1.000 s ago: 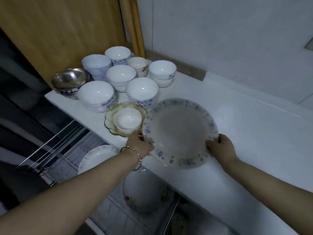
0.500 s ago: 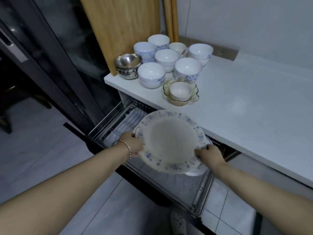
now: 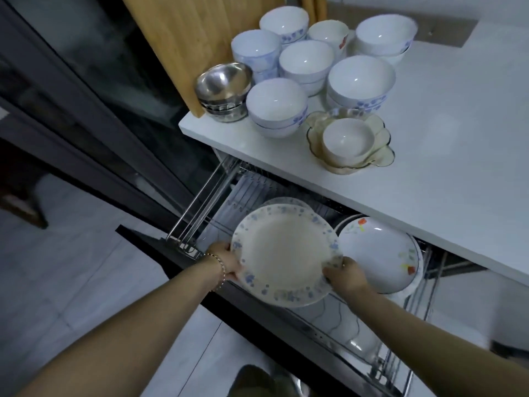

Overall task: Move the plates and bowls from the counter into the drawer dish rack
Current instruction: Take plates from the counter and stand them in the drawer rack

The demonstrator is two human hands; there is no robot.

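Observation:
I hold a large white plate with a blue flower rim [image 3: 283, 253] over the pulled-out wire drawer dish rack [image 3: 197, 202]. My left hand [image 3: 226, 260] grips its left edge and my right hand [image 3: 345, 275] grips its lower right edge. Behind it in the rack stands another white plate [image 3: 286, 200], mostly hidden. To the right a white plate with orange and green flowers [image 3: 378, 256] leans in the rack. On the white counter [image 3: 446, 144] stand several stacks of white bowls [image 3: 276, 107], a stack of steel bowls [image 3: 223, 87] and a small bowl inside an amber glass dish [image 3: 380, 156].
A wooden cutting board [image 3: 183, 38] leans upright at the counter's left end beside a dark glass door [image 3: 86, 90]. The drawer's black front panel [image 3: 183, 262] juts out over the grey tiled floor [image 3: 71, 282]. The counter edge overhangs the back of the rack.
The blue-rimmed plate has left the counter and come down and left over the open drawer rack, both hands still on it. The view has dropped toward the drawer.

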